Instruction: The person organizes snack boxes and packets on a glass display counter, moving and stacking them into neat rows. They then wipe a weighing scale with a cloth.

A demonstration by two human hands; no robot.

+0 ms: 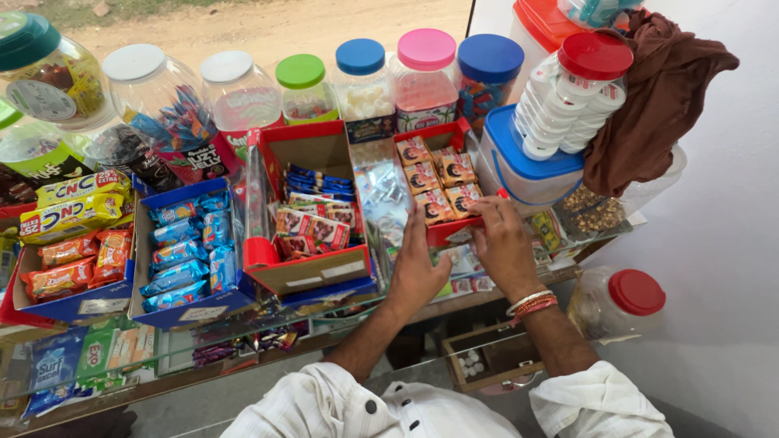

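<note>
Two hands work at the near end of a small red box (449, 231) of brown biscuit packets (438, 182) on a shop counter (454, 304). The right hand (501, 243) lies over the box's near right corner, fingers curled down onto the rim and close together; whether they pinch the cardboard or only press it, I cannot tell from this angle. A band of bangles (531, 303) circles that wrist. The left hand (415, 268) is just beside the box's near left corner, fingers straight and held together, pointing away from the body, its edge touching or nearly touching the box wall; it grips nothing visible.

Left of the left hand lies a strip of shiny foil sachets (383, 199), and beyond that a larger red box (312, 272) holding mixed packets. Farther left stands a blue box (191, 304) filled with blue wrapped packets. Beyond the fingertips of both hands runs a row of plastic jars, among them a pink-lidded jar (423, 77). Just past the right hand sits a white tub with a blue lid (519, 166), and a brown cloth (657, 97) hangs farther to the right. Near the right elbow stands a jar with a red lid (621, 300).
</note>
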